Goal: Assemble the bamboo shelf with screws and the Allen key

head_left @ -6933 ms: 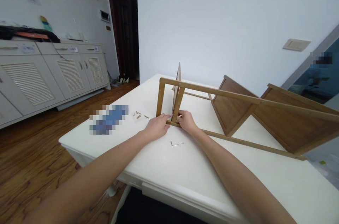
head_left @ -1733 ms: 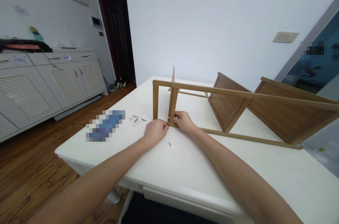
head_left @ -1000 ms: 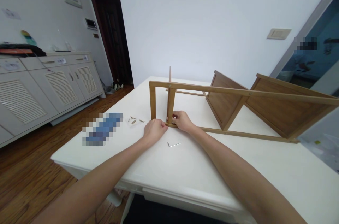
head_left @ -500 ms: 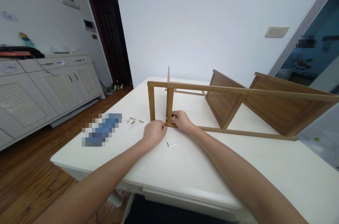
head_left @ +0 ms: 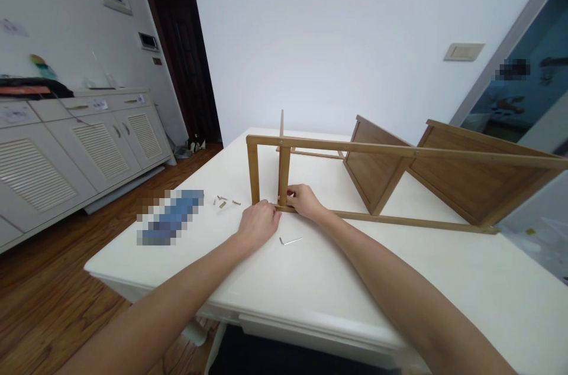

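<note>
A brown wooden shelf frame (head_left: 355, 147) lies on its side on the white table. At the foot of its left crosspiece (head_left: 285, 177), my right hand (head_left: 306, 200) is closed around the wood from the inner side. My left hand (head_left: 258, 225) is closed against the outer face of the lower rail (head_left: 355, 216), its fingertips together by the joint; whatever is between them is too small to make out. Just in front of both hands lies an L-shaped hex key (head_left: 291, 241).
Several small screws (head_left: 223, 204) lie beside a clear plastic scrap left of the frame. A blurred blue item (head_left: 173, 218) is further left. Slatted white cabinets (head_left: 89, 138) line the left wall. The frame's shelf panels (head_left: 470, 180) extend to the right.
My left hand has shifted very slightly at the joint, its fingertips turning a little. The right hand and the frame stay in place.
</note>
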{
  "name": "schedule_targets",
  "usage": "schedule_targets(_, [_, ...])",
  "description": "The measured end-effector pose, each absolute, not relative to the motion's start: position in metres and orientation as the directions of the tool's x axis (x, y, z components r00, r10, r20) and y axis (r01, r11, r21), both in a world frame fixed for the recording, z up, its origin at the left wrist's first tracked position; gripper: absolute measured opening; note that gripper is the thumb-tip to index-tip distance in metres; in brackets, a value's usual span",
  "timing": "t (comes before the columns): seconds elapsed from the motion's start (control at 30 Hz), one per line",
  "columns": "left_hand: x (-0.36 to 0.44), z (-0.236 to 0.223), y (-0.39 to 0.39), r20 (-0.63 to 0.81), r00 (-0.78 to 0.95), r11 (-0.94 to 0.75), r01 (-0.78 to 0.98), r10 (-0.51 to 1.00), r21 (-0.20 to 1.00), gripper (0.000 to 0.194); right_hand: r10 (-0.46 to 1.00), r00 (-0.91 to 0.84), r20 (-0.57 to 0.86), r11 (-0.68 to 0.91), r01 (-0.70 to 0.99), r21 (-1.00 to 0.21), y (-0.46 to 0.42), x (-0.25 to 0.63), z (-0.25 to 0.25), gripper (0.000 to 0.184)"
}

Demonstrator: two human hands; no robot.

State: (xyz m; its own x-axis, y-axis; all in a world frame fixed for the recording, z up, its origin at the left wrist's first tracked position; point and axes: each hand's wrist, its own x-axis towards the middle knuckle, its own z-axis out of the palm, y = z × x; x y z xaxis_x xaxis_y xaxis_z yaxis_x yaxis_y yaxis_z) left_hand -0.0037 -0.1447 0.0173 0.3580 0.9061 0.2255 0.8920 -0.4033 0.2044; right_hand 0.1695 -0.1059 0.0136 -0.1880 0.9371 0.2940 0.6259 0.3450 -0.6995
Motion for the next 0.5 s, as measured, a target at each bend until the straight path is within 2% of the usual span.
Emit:
schedule_targets(0.1, [0.0, 0.016, -0.143, 0.223, 0.373, -0.413, 0.893, 0.901, 0.176, 0.031, 0.936, -0.188, 0.298, 0.348, 0.623, -0.701, -0.107, 0.169, 0.014, 0.026])
schedule_targets(0.33, [-0.002, 0.017, -0.135, 0.173, 0.259, -0.306, 0.874, 0.95, 0.376, 0.019, 0.929, -0.187, 0.318, 0.362, 0.625, -0.691, -0.107, 0.169, 0.014, 0.022])
schedule_targets(0.4, [-0.003, 0.016, -0.135, 0.189, 0.278, -0.331, 0.869, 0.942, 0.367, 0.019, 0.927, -0.192, 0.322, 0.368, 0.628, -0.686, -0.106, 0.17, 0.013, 0.021])
schedule_targets(0.5, [-0.006, 0.015, -0.136, 0.263, 0.366, -0.429, 0.869, 0.893, 0.248, 0.023, 0.923, -0.203, 0.325, 0.378, 0.629, -0.68, -0.105, 0.171, 0.012, 0.021])
